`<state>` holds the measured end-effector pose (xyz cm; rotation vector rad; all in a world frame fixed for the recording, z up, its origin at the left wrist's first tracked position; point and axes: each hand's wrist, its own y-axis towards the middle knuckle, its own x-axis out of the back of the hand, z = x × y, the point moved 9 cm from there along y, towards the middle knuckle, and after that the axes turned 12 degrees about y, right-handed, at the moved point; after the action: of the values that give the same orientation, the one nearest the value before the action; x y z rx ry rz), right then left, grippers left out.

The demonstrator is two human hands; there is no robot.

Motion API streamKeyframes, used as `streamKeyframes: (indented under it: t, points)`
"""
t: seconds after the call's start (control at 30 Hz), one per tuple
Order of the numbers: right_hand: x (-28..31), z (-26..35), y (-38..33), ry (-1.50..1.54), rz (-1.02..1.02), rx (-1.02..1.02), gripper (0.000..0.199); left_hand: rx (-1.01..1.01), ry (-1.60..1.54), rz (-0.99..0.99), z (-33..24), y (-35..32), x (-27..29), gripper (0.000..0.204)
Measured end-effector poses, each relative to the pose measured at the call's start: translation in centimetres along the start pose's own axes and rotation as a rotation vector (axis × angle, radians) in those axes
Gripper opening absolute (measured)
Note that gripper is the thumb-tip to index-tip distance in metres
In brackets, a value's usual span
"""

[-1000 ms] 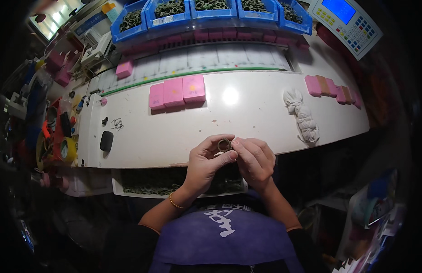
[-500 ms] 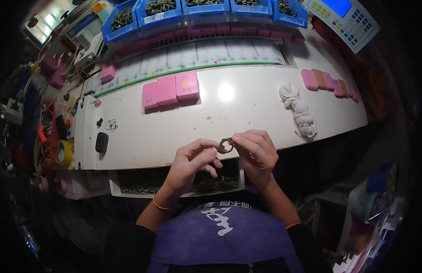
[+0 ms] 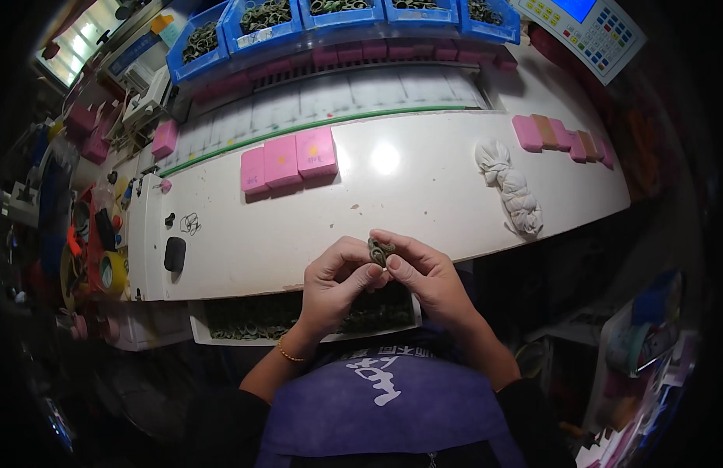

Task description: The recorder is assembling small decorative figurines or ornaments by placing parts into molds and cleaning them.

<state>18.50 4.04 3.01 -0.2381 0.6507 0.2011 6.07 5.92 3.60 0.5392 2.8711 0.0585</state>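
Note:
Just over the table's front edge, my left hand (image 3: 338,281) and my right hand (image 3: 424,273) meet with their fingertips pinched round a small grey-green ring (image 3: 379,251). It has loops or curls on its side, and fingers partly cover it, so its full shape is hidden. My left thumb and my right thumb both press at its lower end. Below my hands, an open white drawer (image 3: 307,338) holds many similar dark green pieces, and my left forearm crosses in front of it.
Pink blocks (image 3: 282,162) stand on the white table (image 3: 424,179). A twisted white cloth (image 3: 511,187) lies right, with pink and brown blocks (image 3: 545,134) behind. Blue bins (image 3: 342,17) of ring-like pieces line the back. A keypad device (image 3: 587,35) sits far right. Left lies a black object (image 3: 175,254).
My hands have come together round the ring, which has turned from face-on to a narrower view. My left fingers, spread before, are now closed. The view has shifted slightly.

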Motion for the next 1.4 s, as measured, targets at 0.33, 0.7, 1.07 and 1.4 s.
streamKeyframes:
  t: [0.33,0.7,1.07,1.4]
  points:
    - [-0.3,3.2,-0.6,-0.417,-0.059,0.417,0.027,0.199,-0.060,0.023,0.4,0.1,-0.3,0.021]
    - [-2.5,6.5,-2.0,-0.909,-0.014,0.709,0.032,0.169,0.139,0.026,-0.5,0.0,0.4,0.016]
    - [-3.0,7.0,-2.8,-0.926,0.024,0.824,0.028,0.070,0.150,-0.020,-1.3,0.0,-0.2,0.012]
    - [-1.5,6.4,-2.6,-0.814,-0.074,0.744,0.027,0.031,0.144,0.000,-1.4,-0.1,-0.8,0.013]
